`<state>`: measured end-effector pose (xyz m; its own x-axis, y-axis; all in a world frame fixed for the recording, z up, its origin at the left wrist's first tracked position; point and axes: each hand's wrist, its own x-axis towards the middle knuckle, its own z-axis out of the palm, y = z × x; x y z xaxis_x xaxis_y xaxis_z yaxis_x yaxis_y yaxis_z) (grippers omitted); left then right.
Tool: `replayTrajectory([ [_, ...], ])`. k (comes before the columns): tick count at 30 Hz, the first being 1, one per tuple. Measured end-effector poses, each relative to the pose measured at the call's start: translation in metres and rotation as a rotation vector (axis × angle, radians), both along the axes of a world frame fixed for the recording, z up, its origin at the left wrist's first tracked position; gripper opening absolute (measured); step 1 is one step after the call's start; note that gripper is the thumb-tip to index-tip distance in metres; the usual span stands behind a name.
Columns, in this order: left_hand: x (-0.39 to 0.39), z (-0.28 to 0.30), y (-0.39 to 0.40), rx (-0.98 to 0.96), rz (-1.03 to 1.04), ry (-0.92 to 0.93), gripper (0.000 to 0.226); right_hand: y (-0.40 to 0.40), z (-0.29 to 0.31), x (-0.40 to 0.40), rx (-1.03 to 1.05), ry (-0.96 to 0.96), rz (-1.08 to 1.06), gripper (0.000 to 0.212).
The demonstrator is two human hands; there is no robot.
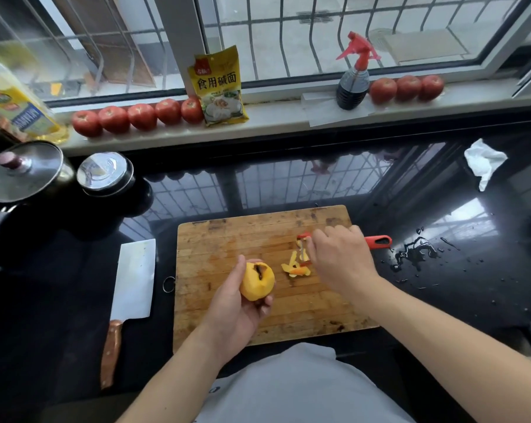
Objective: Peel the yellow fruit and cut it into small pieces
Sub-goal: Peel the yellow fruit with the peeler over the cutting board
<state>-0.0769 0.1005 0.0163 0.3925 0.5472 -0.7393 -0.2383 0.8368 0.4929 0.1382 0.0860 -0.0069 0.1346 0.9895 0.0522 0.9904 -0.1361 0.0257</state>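
The left hand point(236, 312) cups the yellow fruit point(257, 280) just above the near middle of the cutting board point(227, 239), fingers curled around it, its peeled side facing up. The right hand point(339, 257) rests on the red peeler point(378, 241) at the board's right edge, fingers curled over it, probably setting it aside beside the peelings point(297, 267). The cleaver point(134, 280) lies left of the board, ready for cutting.

The characters 食用碱面 are printed in dark type on the yellow packet point(220, 87) propped on the window sill point(288, 117). Lettering is carried on the oil bottle's point(17, 108) label, but it cannot be read.
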Motion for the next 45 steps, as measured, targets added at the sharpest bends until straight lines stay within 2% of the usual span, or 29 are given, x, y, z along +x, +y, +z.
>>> replayTrajectory([
  [3, 0.004, -0.001, 0.0, 0.068, -0.016, 0.049, 0.052, -0.011, 0.028, -0.032, 0.209, 0.248, 0.236, 0.039],
  [5, 0.009, 0.001, -0.002, 0.098, 0.0, 0.078, 0.054, -0.017, 0.034, -0.051, 0.213, 0.232, 0.306, 0.038],
  [13, 0.017, 0.006, -0.005, 0.198, 0.004, 0.197, 0.045, -0.013, 0.024, -0.045, 0.259, 0.144, 0.341, 0.039],
  [17, 0.014, 0.002, -0.004, 0.231, -0.022, 0.238, 0.043, -0.004, 0.015, -0.038, 0.187, 0.077, 0.334, 0.041],
  [24, -0.002, 0.003, -0.003, 0.231, -0.053, 0.206, 0.049, 0.015, -0.007, 0.008, -0.05, -0.115, 0.002, 0.044],
  [29, -0.001, 0.0, -0.002, 0.117, -0.024, 0.152, 0.055, 0.018, -0.014, 0.005, 0.032, -0.013, -0.045, 0.042],
  [33, -0.004, -0.005, -0.002, 0.145, -0.054, 0.155, 0.057, 0.013, -0.01, 0.0, -0.15, 0.047, 0.025, 0.037],
  [37, -0.003, -0.009, -0.001, 0.18, -0.073, 0.165, 0.059, -0.003, 0.021, -0.036, 0.134, 0.24, 0.15, 0.045],
  [39, 0.001, -0.007, -0.003, 0.221, -0.086, 0.177, 0.055, -0.01, 0.027, -0.053, 0.154, 0.223, 0.216, 0.044],
  [45, 0.008, -0.004, -0.009, 0.334, -0.033, 0.237, 0.038, -0.013, 0.028, -0.06, 0.145, 0.116, 0.212, 0.045],
])
